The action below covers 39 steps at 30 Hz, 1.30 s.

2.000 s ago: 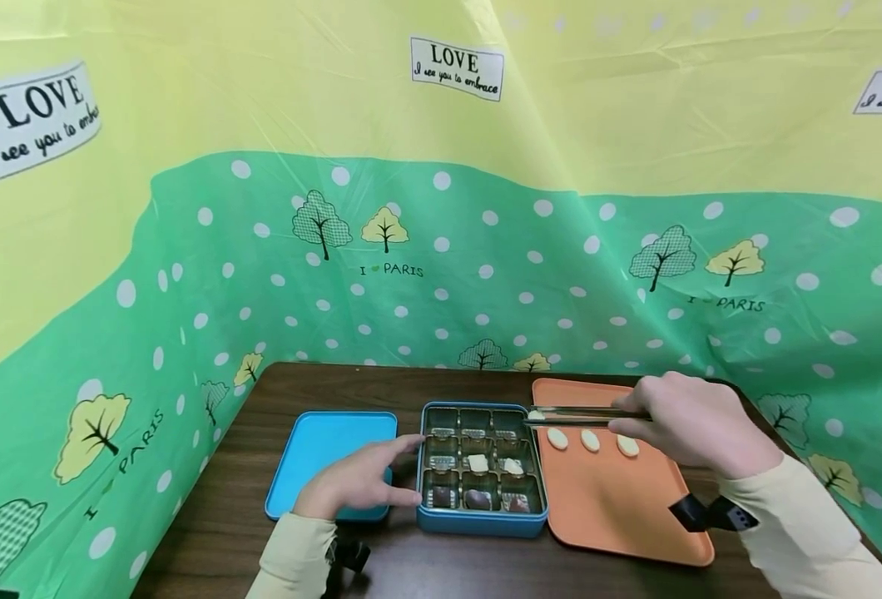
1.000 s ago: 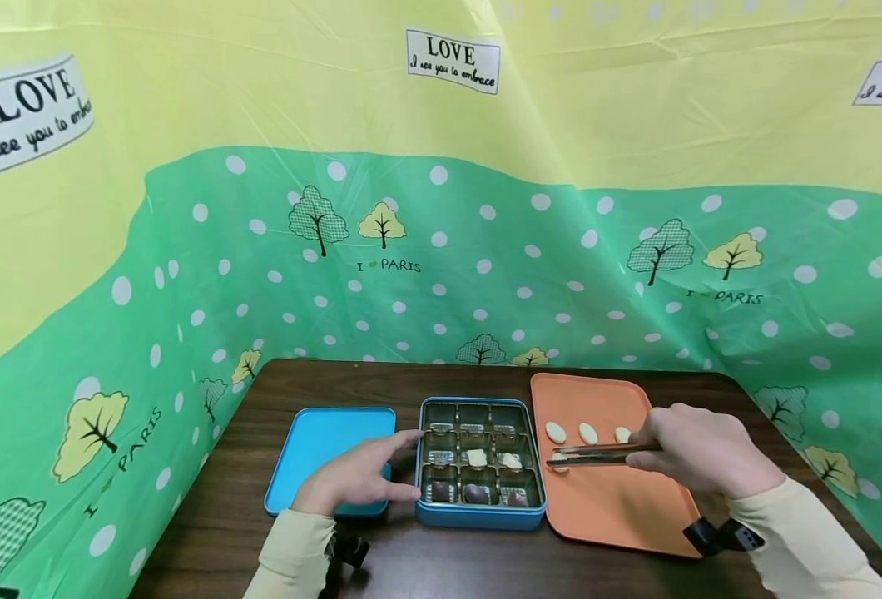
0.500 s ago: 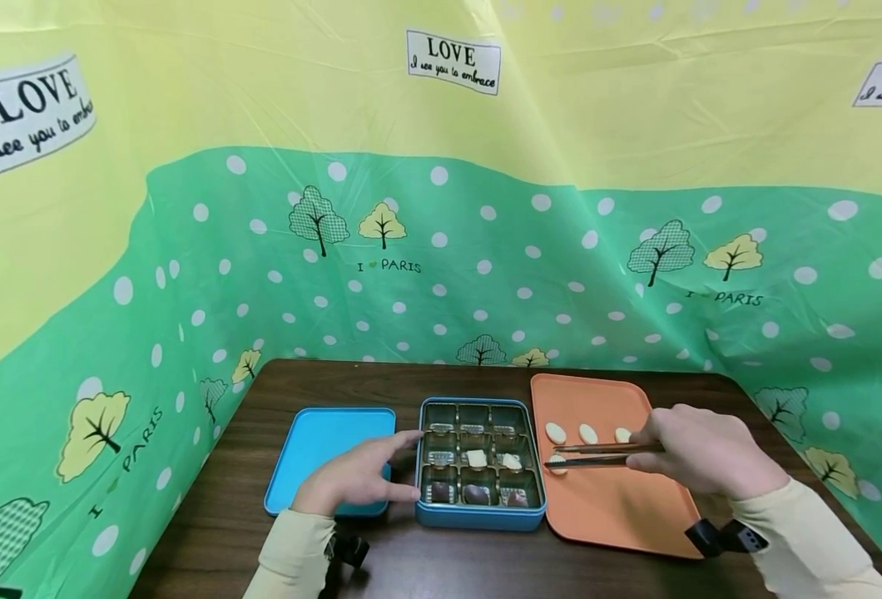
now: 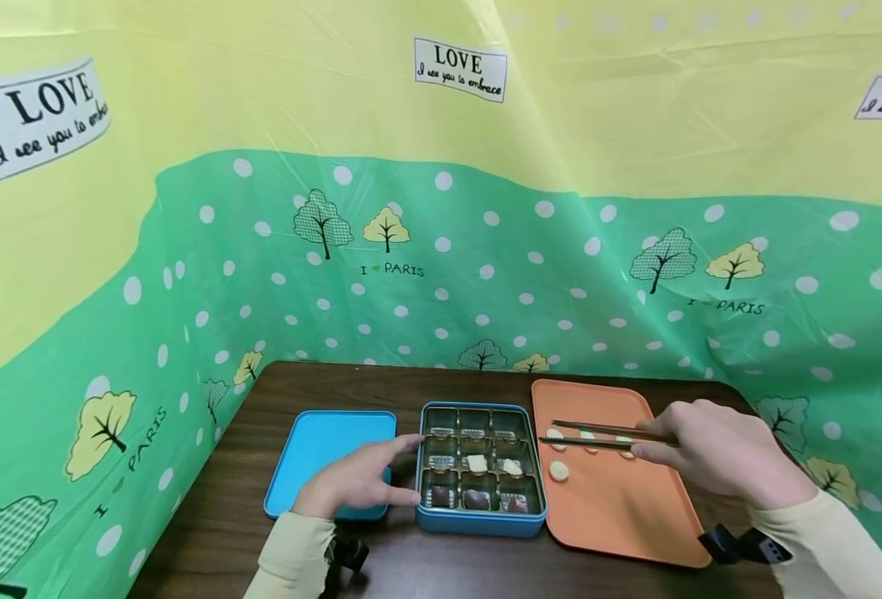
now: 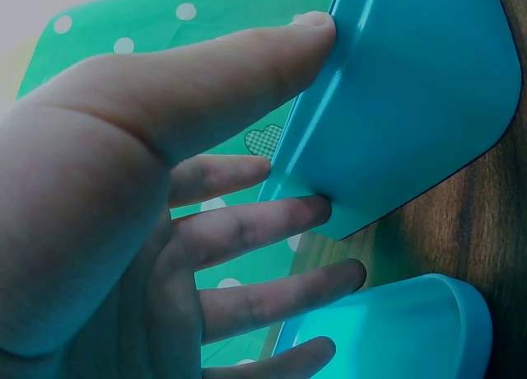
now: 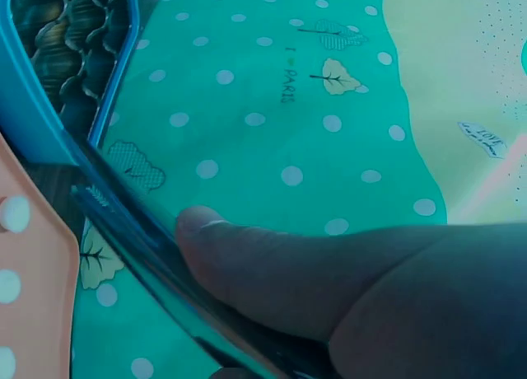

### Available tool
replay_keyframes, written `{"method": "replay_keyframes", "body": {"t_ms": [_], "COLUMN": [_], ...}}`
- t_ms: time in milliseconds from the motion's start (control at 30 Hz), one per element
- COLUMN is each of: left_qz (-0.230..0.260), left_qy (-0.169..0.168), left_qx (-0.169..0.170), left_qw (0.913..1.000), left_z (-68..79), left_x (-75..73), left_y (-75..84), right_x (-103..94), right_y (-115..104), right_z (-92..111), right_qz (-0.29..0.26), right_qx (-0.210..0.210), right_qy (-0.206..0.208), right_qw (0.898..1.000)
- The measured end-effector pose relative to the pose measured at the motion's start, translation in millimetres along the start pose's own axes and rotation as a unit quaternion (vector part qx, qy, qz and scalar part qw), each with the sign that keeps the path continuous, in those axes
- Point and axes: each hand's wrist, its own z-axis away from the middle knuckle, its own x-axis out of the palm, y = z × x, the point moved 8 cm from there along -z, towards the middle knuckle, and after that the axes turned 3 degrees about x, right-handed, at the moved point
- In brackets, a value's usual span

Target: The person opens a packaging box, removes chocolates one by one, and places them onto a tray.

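My right hand (image 4: 718,449) holds long metal tweezers (image 4: 606,433) whose tips hover, apart, over the left part of an orange tray (image 4: 621,516). Below the tips a round white piece (image 4: 558,471) lies on the tray. Other white pieces (image 4: 555,438) sit in a row, partly hidden behind the tweezers. With straight fingers, my left hand (image 4: 359,482) touches the left side of a blue box (image 4: 478,524). Its insert has several compartments; two in the middle row hold white pieces (image 4: 477,463), and the front row holds dark pieces (image 4: 477,498).
A blue lid (image 4: 329,449) lies on the dark wooden table (image 4: 388,557), partly under my left hand. The orange tray stands directly right of the box. A green and yellow patterned curtain (image 4: 441,274) hangs behind and around the table.
The tweezers carried a white piece from the tray's upper left down nearer the front and let it go there. The tips have since risen back over the row. My left hand stays at the box.
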Motion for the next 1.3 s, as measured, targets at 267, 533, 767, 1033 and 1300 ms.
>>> {"method": "replay_keyframes", "body": {"t_ms": [267,533,767,1033,1300], "left_qz": [-0.001,-0.003,0.004,0.008,0.0], "left_qy": [-0.002,-0.002,-0.002,-0.003,-0.004], "left_qx": [-0.001,-0.005,-0.003,-0.004,-0.003], "left_qw": [1.0,1.0,1.0,1.0,1.0], "left_z": [0.5,0.9,0.9,0.4,-0.2], "left_x": [0.0,1.0,-0.1,-0.1,0.0], "left_y": [0.5,0.9,1.9,1.2,0.9], "right_x": [-5.0,-6.5,-9.9,-5.7,3.2], "right_y": [-26.7,-67.7,-99.8,-116.3,-118.6], "right_z": [0.5,-4.1,-10.1,-20.4,-27.1], "right_qz": [0.002,-0.002,0.025,0.051,0.07], "right_qx": [-0.02,-0.076,-0.118,-0.153,-0.129], "right_qy": [0.019,0.046,0.067,0.072,0.04], "right_qw": [1.0,0.996,0.99,0.984,0.988]}}
